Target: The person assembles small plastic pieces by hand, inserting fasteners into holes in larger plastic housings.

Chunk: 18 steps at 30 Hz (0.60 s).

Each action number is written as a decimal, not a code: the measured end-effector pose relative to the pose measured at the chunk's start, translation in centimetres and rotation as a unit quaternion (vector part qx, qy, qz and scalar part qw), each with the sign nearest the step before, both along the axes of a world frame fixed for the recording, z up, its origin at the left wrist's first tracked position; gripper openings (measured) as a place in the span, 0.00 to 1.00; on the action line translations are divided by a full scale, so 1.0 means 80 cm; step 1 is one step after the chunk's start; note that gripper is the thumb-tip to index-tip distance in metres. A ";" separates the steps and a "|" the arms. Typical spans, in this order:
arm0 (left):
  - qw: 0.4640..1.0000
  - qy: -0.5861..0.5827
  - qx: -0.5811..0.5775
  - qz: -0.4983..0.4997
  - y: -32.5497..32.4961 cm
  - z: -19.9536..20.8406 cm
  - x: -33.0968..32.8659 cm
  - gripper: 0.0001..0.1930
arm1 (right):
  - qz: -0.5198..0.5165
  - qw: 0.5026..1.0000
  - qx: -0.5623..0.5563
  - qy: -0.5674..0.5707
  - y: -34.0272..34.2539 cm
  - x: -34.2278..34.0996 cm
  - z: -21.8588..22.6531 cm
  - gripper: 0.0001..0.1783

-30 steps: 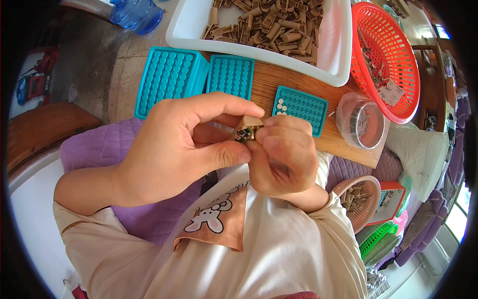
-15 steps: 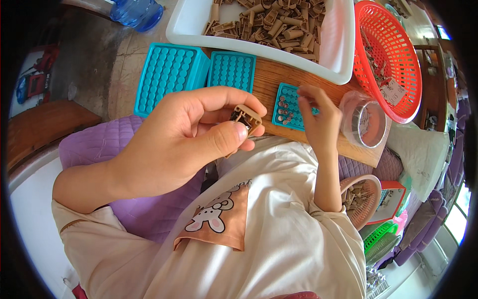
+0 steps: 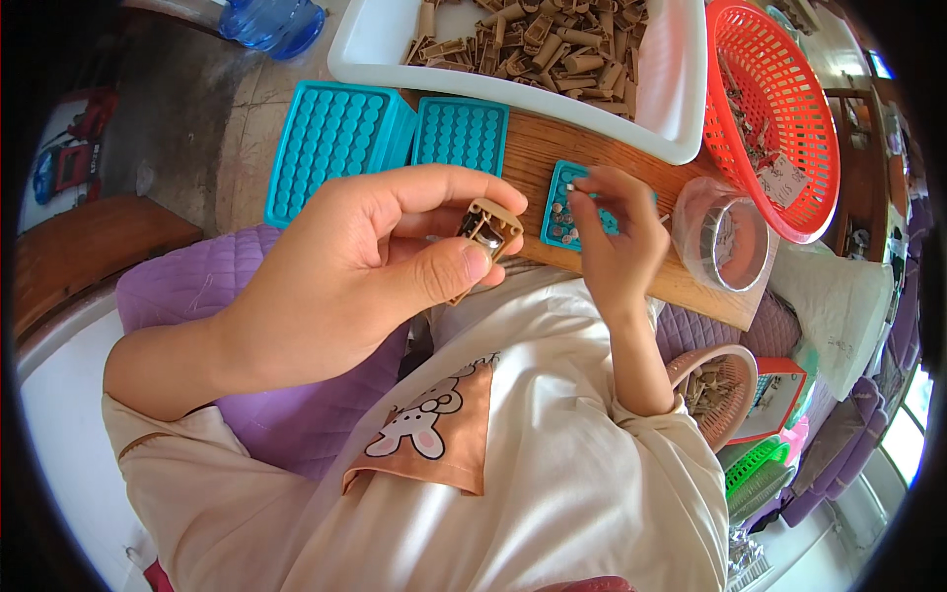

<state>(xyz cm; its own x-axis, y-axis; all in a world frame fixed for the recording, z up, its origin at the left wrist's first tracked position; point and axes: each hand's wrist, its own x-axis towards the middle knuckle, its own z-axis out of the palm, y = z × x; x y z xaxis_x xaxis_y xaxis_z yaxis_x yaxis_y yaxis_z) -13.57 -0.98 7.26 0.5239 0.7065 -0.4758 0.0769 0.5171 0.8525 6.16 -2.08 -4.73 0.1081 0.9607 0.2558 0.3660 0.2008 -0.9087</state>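
Observation:
My left hand (image 3: pixel 365 271) holds a small tan plastic part (image 3: pixel 486 229) between thumb and fingers, raised above my lap. My right hand (image 3: pixel 614 237) reaches over a small teal tray (image 3: pixel 560 202) with round pockets on the wooden board (image 3: pixel 538 148); its fingertips pinch a tiny pale piece (image 3: pixel 582 185) at the tray's top edge. Small metal pieces lie in some pockets of that tray.
Two larger teal pocket trays (image 3: pixel 335 148) (image 3: pixel 460 133) lie to the left. A white tub (image 3: pixel 681 99) of tan parts stands behind. A red basket (image 3: pixel 779 109) is at right, a clear round container (image 3: pixel 725 242) beside it. A pink bowl (image 3: pixel 725 390) sits lower right.
My right hand left the tan part and moved right onto the small teal tray, where it now pinches a tiny piece. My left hand keeps the part, turned slightly.

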 end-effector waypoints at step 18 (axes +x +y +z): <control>0.999 0.035 0.028 0.014 0.001 -0.002 -0.002 0.19 | 0.086 0.957 0.269 0.060 -0.010 -0.061 0.061 0.10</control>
<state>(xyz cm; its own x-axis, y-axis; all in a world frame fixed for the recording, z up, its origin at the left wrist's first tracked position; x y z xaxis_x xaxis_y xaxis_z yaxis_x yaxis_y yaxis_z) -13.73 -0.93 7.10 0.4704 0.7471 -0.4697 0.1223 0.4719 0.8731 1.27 -2.90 0.14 0.0187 0.6995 0.7144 0.1854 0.6997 -0.6900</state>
